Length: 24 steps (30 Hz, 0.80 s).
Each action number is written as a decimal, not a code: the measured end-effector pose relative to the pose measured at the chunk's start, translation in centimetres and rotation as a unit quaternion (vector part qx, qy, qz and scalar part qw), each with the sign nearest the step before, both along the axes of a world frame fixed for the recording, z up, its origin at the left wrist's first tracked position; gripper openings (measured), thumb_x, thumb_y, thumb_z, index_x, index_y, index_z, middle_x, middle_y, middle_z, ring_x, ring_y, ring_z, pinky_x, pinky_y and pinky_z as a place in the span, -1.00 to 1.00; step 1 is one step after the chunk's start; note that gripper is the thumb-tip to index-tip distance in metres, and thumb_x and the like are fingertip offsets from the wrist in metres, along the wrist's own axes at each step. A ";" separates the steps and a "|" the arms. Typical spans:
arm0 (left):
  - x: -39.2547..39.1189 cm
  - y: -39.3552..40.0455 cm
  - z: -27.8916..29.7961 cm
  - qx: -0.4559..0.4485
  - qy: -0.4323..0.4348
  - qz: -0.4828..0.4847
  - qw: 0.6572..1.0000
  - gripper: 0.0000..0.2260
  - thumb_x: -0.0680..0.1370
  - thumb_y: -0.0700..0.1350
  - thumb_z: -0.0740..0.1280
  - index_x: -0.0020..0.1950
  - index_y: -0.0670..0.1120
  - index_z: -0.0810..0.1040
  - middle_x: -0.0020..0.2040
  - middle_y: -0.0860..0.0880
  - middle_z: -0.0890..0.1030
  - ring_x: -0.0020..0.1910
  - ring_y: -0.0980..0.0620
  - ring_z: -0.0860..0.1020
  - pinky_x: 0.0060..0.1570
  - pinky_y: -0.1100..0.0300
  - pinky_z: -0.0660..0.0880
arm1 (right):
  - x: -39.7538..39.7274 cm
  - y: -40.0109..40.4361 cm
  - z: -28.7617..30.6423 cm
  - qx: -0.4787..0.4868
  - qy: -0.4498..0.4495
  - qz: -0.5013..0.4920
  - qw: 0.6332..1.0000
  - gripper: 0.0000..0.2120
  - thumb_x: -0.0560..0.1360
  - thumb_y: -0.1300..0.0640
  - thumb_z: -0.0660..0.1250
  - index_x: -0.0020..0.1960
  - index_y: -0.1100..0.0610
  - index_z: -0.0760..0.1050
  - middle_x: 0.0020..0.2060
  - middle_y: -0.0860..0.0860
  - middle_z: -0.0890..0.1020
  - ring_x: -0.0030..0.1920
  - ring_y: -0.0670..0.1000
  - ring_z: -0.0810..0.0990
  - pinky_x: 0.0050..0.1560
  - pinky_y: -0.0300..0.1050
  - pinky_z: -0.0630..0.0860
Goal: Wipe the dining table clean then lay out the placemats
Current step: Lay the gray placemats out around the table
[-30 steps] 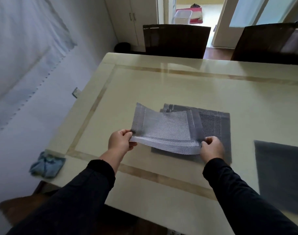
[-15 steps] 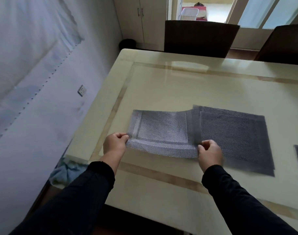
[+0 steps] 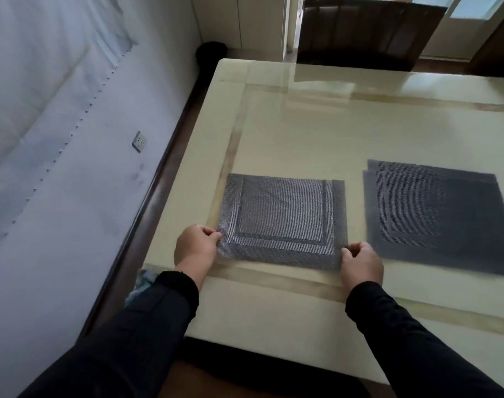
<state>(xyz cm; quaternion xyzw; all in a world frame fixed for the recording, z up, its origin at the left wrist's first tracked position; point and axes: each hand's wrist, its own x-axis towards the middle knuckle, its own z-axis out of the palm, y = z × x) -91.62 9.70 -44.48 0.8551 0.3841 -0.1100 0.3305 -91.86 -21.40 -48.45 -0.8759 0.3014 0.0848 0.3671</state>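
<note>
Left hand (image 3: pixel 195 246): pinches the near left corner of the grey woven rectangular placemat (image 3: pixel 282 221).
Right hand (image 3: pixel 361 264): fingers curled on the mat's near right corner.
Placemat: lies flat on the glossy cream surface (image 3: pixel 345 133), near its left edge.
Darker grey woven mats (image 3: pixel 437 214): stacked just right of it, not touching.
Blue cloth (image 3: pixel 141 284): at the near left corner, partly behind a black sleeve (image 3: pixel 161 305).

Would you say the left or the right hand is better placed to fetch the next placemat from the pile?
Right: the right hand is beside the dark grey woven placemat pile; the left hand holds the laid mat's far corner.
</note>
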 end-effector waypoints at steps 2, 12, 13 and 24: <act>-0.3 0.5 -0.3 0.007 0.013 -0.011 1.000 -0.80 0.48 0.06 0.47 -0.29 0.02 0.61 -0.26 0.03 0.66 -0.19 -0.04 0.62 -0.15 0.17 0.52 | -0.4 0.2 -0.2 -0.009 0.014 -0.006 1.000 -0.93 0.57 0.15 0.31 -0.08 0.11 0.51 -0.11 0.11 0.64 -0.14 0.13 0.54 -0.10 -0.12 0.38; -1.6 2.1 -0.6 0.019 0.030 -0.047 0.998 -0.78 0.48 0.09 0.49 -0.29 0.03 0.60 -0.24 0.02 0.67 -0.20 -0.04 0.62 -0.15 0.16 0.53 | -2.1 1.0 -0.5 -0.036 0.028 -0.025 0.999 -0.93 0.54 0.15 0.35 -0.08 0.15 0.50 -0.08 0.14 0.63 -0.08 0.16 0.55 0.02 -0.04 0.47; -1.8 2.2 -0.7 0.020 0.028 -0.052 0.998 -0.78 0.48 0.08 0.48 -0.29 0.04 0.59 -0.23 0.01 0.67 -0.18 -0.05 0.62 -0.13 0.16 0.53 | -2.3 1.1 -0.6 -0.040 0.027 -0.026 0.999 -0.93 0.54 0.15 0.35 -0.07 0.15 0.50 -0.08 0.14 0.62 -0.09 0.15 0.54 0.01 -0.06 0.45; -1.7 2.5 -1.6 0.002 0.015 -0.052 0.999 -0.80 0.50 0.10 0.46 -0.22 0.01 0.65 -0.27 0.06 0.63 -0.25 0.02 0.59 -0.22 0.18 0.46 | -2.2 1.1 -1.1 -0.055 0.038 -0.037 0.997 -0.90 0.55 0.13 0.36 -0.06 0.17 0.52 -0.07 0.14 0.62 -0.10 0.14 0.53 -0.01 -0.07 0.45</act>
